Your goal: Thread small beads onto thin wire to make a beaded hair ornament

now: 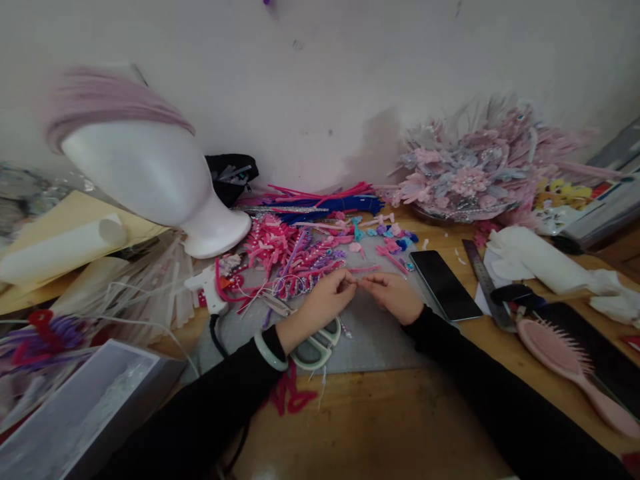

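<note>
My left hand (327, 298) and my right hand (393, 295) meet fingertip to fingertip above the grey mat (380, 350). Both are pinched closed, and whatever lies between the fingertips is too small to make out. Under my left wrist, which wears a pale bangle (271, 351), are scissors with light green handles (315, 347). Pink pieces (273, 247) of fuzzy stems are heaped just behind my left hand. A white glue gun (209, 291) rests left of it. Small coloured flower pieces (395, 230) lie beyond my right hand.
A white mannequin head (145, 173) stands at the back left, a pink floral headpiece (470, 173) at the back right. On the right are a phone (447, 285), a metal ruler (485, 283) and a pink brush (555, 353). An open box (90, 413) sits front left.
</note>
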Motion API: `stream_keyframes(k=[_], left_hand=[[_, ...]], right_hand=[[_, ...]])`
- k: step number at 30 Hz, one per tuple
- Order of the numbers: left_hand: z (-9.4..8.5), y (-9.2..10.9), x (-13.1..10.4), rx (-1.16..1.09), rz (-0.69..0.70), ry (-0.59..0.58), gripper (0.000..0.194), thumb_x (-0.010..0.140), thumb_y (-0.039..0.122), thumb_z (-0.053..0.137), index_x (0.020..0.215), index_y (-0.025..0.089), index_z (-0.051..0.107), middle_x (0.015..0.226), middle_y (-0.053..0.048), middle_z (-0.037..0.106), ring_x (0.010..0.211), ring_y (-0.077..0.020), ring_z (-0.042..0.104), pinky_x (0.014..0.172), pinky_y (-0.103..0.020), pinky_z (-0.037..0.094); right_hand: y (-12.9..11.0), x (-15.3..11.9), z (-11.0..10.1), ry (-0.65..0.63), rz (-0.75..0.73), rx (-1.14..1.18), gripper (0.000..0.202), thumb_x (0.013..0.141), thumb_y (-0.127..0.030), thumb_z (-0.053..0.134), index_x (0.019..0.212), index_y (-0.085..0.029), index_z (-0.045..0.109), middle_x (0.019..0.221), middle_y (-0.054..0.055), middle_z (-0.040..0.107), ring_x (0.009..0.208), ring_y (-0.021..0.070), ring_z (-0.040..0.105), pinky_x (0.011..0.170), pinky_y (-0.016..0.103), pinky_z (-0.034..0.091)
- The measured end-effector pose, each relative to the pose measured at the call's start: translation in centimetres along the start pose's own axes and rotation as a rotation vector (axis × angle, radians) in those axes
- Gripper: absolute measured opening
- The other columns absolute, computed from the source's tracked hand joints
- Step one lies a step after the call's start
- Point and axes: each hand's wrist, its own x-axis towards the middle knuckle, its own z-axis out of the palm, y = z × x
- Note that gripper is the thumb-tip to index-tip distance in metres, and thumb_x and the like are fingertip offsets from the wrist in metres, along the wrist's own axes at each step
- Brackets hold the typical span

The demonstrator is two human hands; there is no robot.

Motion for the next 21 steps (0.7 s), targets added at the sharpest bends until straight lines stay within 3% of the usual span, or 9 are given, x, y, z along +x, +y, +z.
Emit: stream_keyframes(k=[3,7,12,15,17,21], left_hand=[[0.0,0.1,-0.2,0.144,0.1,0.045,0.007,0.073,0.021,0.044,0.071,0.016,0.049,0.058,0.004,0.044,0.055,-0.0077,0.038,0.053,-0.019,0.029],[-0.1,0.3,-0.3,0.209,0.104,0.054,0.009,0.073,0.021,0.043,0.069,0.016,0.049,0.057,0.004,0.042,0.054,-0.0077,0.037,0.052,-0.019,0.028],[-0.1,0.1,-0.3,0.222,0.098,0.03,0.007,0.07,0.018,0.044,0.067,0.016,0.05,0.055,0.005,0.038,0.053,-0.0073,0.035,0.051,-0.019,0.027],[-0.2,-0.1,-0.3,0.209,0.072,0.032,0.006,0.07,0.018,0.044,0.068,0.016,0.049,0.054,0.005,0.037,0.052,-0.0073,0.035,0.051,-0.019,0.026],[-0.3,-0.2,-0.2,0.186,0.055,0.035,0.007,0.07,0.019,0.043,0.068,0.016,0.049,0.054,0.005,0.038,0.051,-0.0073,0.035,0.051,-0.019,0.027],[-0.3,-0.3,-0.2,0.156,0.054,0.059,0.006,0.07,0.018,0.043,0.068,0.016,0.048,0.055,0.005,0.038,0.052,-0.0071,0.036,0.051,-0.019,0.027]], right_hand=[[-0.2,-0.1,0.0,-0.037,0.157,0.228,0.022,0.062,-0.037,0.06,0.054,-0.02,0.049,0.034,-0.012,0.026,0.031,0.0031,0.017,0.036,0.021,0.009],[-0.4,-0.2,-0.2,-0.076,0.207,0.345,0.028,0.061,-0.031,0.062,0.048,-0.019,0.041,0.033,-0.012,0.024,0.029,0.0016,0.015,0.034,0.019,0.005],[-0.3,0.0,-0.4,-0.102,0.29,0.495,0.026,0.067,-0.023,0.058,0.048,-0.017,0.042,0.033,-0.012,0.026,0.028,0.0006,0.015,0.029,0.016,0.007],[-0.7,0.1,-0.8,0.007,0.383,0.74,0.022,0.073,-0.012,0.049,0.052,-0.016,0.045,0.04,-0.007,0.041,0.031,0.0014,0.032,0.03,0.013,0.026],[-1.0,0.1,-1.2,0.112,0.44,0.873,0.023,0.07,0.001,0.042,0.057,-0.017,0.048,0.052,-0.003,0.051,0.045,0.0038,0.05,0.043,0.013,0.043],[-1.1,0.2,-1.6,0.177,0.429,0.933,0.038,0.062,0.015,0.032,0.065,-0.019,0.05,0.066,-0.001,0.058,0.067,0.0058,0.06,0.061,0.016,0.051]])
